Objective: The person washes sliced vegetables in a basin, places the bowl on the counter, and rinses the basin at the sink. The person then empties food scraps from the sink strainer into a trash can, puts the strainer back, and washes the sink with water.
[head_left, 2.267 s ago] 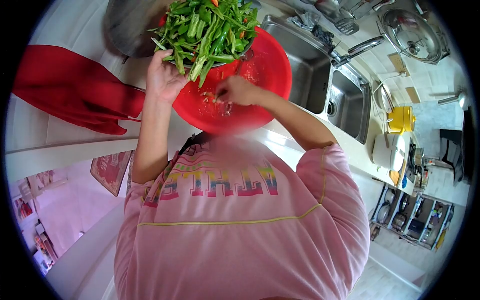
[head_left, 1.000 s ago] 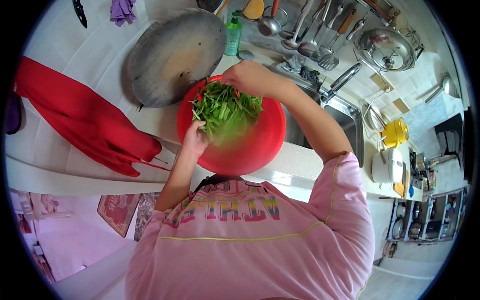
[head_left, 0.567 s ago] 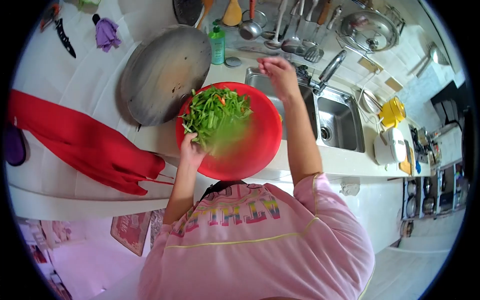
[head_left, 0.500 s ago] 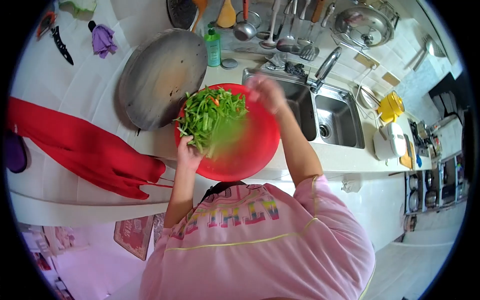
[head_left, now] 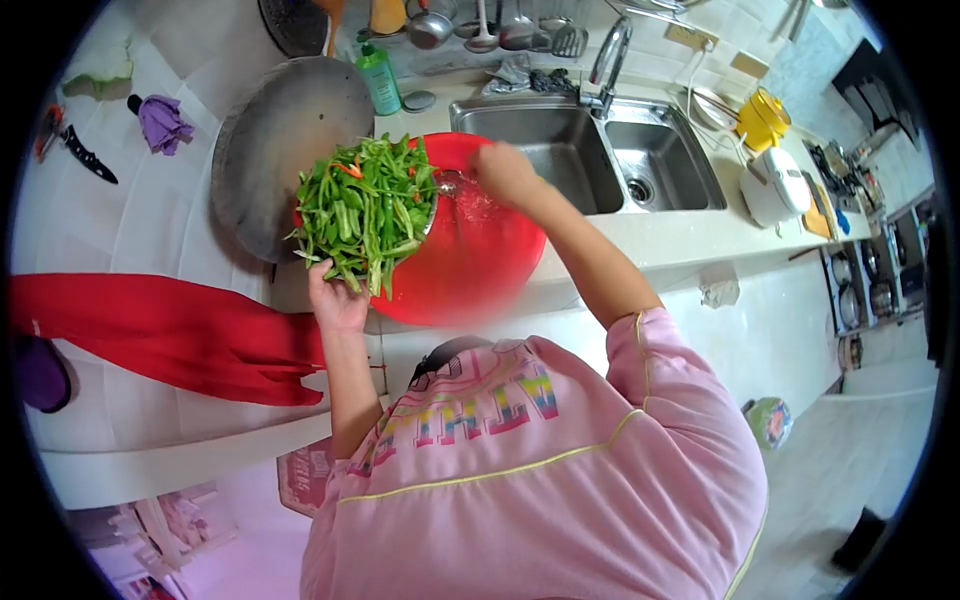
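Observation:
A heap of sliced green peppers (head_left: pixel 365 215) with a few orange-red pieces fills a container whose thin metal rim (head_left: pixel 433 214) shows only at the right. My left hand (head_left: pixel 340 298) grips the container's near-left edge, fingers partly under the pepper strips. Beneath and to the right lies a large red basin (head_left: pixel 470 270), its near edge blurred. Over the basin's far right part my right hand (head_left: pixel 508 176) is closed, and what its fingers hold, if anything, is hidden. A shiny patch, perhaps water, lies between that hand and the peppers.
A double sink (head_left: pixel 560 150) with a faucet (head_left: pixel 605 65) is behind the basin. A large wok (head_left: pixel 285 140) leans at the left, beside a green bottle (head_left: pixel 378 80). Red cloth (head_left: pixel 180 335) hangs at left. A white rice cooker (head_left: pixel 775 188) stands at right.
The pepper heap and my left hand have moved left in view. My right hand, blurred and raised before, is now lower over the basin and closed. The camera view has shifted too.

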### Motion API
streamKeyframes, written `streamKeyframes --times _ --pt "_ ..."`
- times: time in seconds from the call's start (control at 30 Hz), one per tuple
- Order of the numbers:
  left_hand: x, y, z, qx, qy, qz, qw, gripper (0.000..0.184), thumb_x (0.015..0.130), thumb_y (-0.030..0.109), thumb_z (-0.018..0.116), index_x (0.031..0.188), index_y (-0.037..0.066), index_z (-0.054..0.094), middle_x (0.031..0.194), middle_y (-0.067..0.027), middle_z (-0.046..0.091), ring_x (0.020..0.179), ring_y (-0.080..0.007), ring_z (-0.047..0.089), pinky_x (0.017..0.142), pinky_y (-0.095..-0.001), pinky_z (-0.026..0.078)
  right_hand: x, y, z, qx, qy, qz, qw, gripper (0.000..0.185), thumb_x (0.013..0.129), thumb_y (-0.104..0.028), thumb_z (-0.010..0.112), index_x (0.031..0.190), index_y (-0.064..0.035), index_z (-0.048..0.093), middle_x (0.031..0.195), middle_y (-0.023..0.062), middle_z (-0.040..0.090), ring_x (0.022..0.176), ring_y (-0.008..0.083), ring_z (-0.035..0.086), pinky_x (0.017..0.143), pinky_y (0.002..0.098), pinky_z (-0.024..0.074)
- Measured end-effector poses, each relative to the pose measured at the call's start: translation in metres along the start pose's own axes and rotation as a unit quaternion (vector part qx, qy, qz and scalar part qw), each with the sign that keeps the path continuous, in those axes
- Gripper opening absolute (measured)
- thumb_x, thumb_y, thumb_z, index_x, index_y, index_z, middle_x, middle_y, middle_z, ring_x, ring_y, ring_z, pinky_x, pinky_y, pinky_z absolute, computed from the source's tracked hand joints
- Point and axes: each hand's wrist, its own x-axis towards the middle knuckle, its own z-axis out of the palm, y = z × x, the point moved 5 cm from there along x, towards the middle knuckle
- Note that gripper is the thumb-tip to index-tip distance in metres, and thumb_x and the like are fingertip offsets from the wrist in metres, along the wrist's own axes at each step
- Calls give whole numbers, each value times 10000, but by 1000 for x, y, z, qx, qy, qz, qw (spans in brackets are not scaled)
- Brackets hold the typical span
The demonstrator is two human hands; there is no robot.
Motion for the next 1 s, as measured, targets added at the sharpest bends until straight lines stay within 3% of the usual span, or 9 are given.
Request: streamKeyframes --times 0.07,0.2,0.23,0.3,0.5,0.6,0.8,0.83,1.0 --pt "7 4 -10 15 -5 20 1000 596 701 191 539 1254 91 340 1254 -124 394 1136 -369 383 856 -680 290 1 -5 -45 133 64 25 989 123 686 -125 570 704 -19 628 698 169 603 681 307 597 608 396 485" --pt "-17 6 16 32 -19 -6 999 600 704 201 538 1256 81 335 1259 -133 388 1145 -372 375 872 -674 279 -10 0 -5 568 1 108 816 160 715 -171 582 828 -69 633 822 130 617 709 265 605 634 349 469" --pt "-13 8 5 37 -5 -20 999 459 693 159 540 1141 108 454 1143 -80 483 1019 -277 489 825 -522 431 -24 -3 12 290 -70 55 953 185 718 -176 584 852 -55 628 833 135 618 726 269 603 643 352 465" --pt "-18 10 3 50 7 -18 999 450 690 150 540 1130 102 461 1114 -74 505 992 -265 507 814 -469 454 -39 2 45 -132 -105 -29 985 215 722 -177 578 875 -33 624 830 155 617 747 289 595 662 370 458" --pt "-15 -4 -5 15 -31 -39 999 533 696 172 530 1202 83 388 1179 -111 452 1061 -335 447 822 -594 372 -62 -3 -18 537 33 182 823 261 710 -221 602 891 -33 612 826 134 621 769 260 603 670 365 470" --pt "-3 -12 -19 17 -33 -47 998 557 700 190 530 1223 83 369 1217 -127 425 1089 -372 428 828 -669 335 -79 4 13 181 54 140 972 302 739 -251 613 936 -22 602 819 116 622 731 174 593 619 311 466" --pt "-21 -38 16 35 -71 -69 994 626 701 227 547 1269 101 315 1259 -133 383 1123 -367 397 871 -645 310 -111 -37 -15 660 -32 44 749 491 785 -170 546 1231 -81 362 959 49 570 780 192 584 633 334 483" --pt "-22 -43 21 44 -75 -69 994 640 701 237 551 1275 97 305 1268 -130 374 1131 -365 389 875 -643 309 -112 -30 -1 808 -122 154 556 505 793 -172 527 1249 -85 329 979 54 559 777 195 583 640 338 484" --pt "-45 -85 64 96 -22 -34 995 625 700 254 556 1255 75 331 1232 -123 408 1101 -350 422 828 -614 388 -139 -4 -52 828 -180 106 520 533 804 -233 461 1281 -137 243 1082 95 495 789 251 602 676 357 508"
